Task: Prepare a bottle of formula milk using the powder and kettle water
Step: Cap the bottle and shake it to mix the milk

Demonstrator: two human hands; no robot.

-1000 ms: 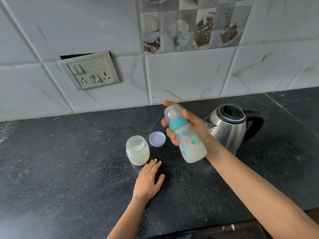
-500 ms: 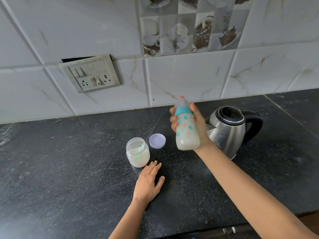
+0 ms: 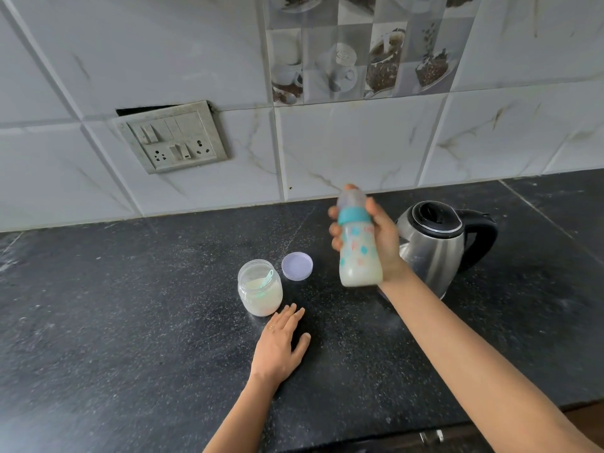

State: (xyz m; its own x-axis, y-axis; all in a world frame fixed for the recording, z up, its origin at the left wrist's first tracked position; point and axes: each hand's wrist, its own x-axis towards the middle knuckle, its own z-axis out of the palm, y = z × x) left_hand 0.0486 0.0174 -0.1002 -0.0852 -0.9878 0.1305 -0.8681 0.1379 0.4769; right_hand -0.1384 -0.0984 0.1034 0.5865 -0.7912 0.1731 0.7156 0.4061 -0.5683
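We look down on a black speckled stone counter (image 3: 130, 322) that runs back to a wall (image 3: 359, 152) of pale marbled tiles. A worn switch plate (image 3: 171, 137) sits crooked in the wall at left. A picture tile (image 3: 359, 50) of cups and coffee beans is set higher up.

On the counter a steel kettle (image 3: 434, 250) with a black lid and handle stands at right. An open jar (image 3: 260, 291) of powder stands left of centre with a green scoop (image 3: 266, 279) inside. Its lilac lid (image 3: 297, 266) lies just beside it, to the right and further back.

Our right hand (image 3: 382, 237) holds the bottle (image 3: 358, 253) in the air in front of the kettle, right of the lid. The fingers curl round its left side, the palm is behind it, and one fingertip shows over the clear cap. The bottle's long axis is close to vertical. The capped end points up and leans a little left, and the base faces the counter. Milky liquid fills the lower part, below a teal collar.

Our left hand (image 3: 277, 344) lies flat on the counter, palm down. Its fingers are straight and together and the thumb is spread to the right. The fingertips are just beside the jar's base, and one finger wears a ring (image 3: 271, 327).

A second ago the bottle slanted strongly, cap to the upper left and base to the lower right. Now it stands nearly upright. The left hand, jar, lid and kettle keep their places.
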